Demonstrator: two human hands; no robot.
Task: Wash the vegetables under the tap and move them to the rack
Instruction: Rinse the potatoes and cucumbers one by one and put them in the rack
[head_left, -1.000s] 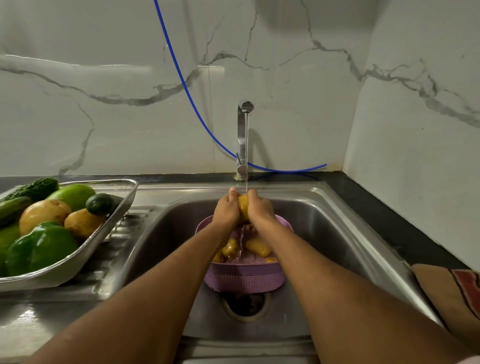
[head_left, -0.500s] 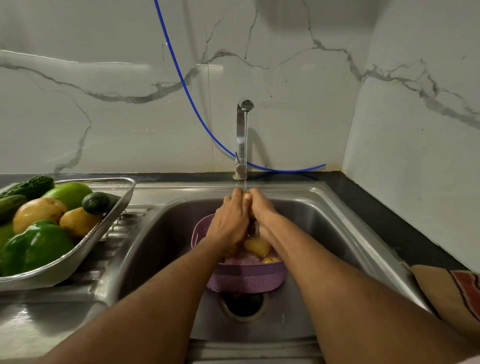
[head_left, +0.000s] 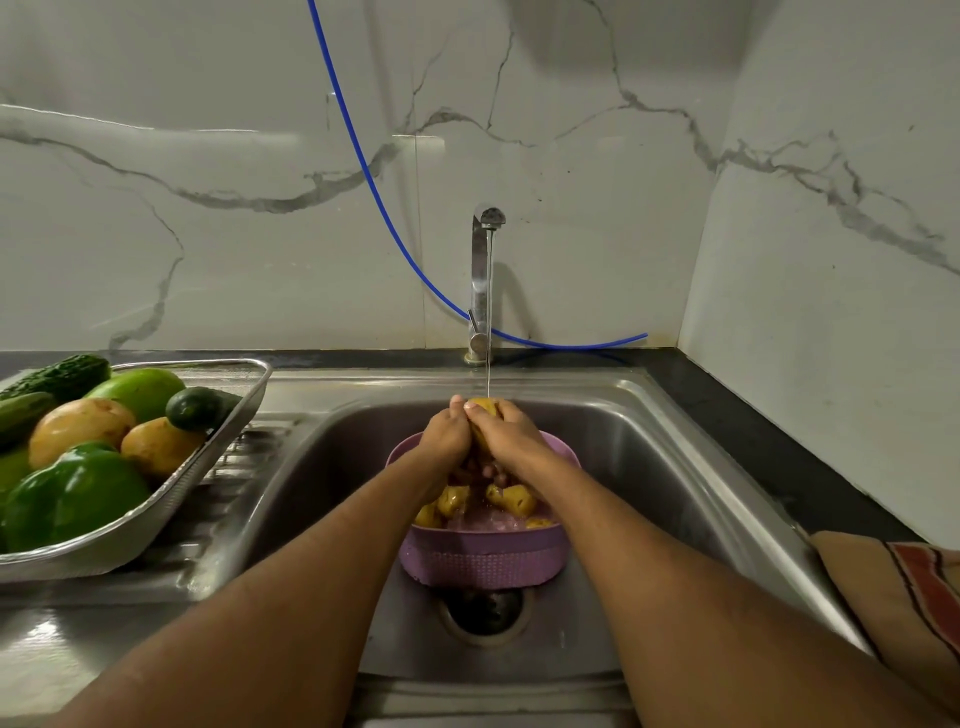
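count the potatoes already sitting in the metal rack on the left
2, side by side mid-rack: larger potato, smaller potato right of it, beside the green pepper. Others may be hidden underneath.

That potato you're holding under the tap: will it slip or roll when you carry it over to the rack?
Probably slippery: the potato is wet under the running tap, gripped by both the left hand and the right hand. Its rounded shape suggests it may roll against the piled vegetables in the rack.
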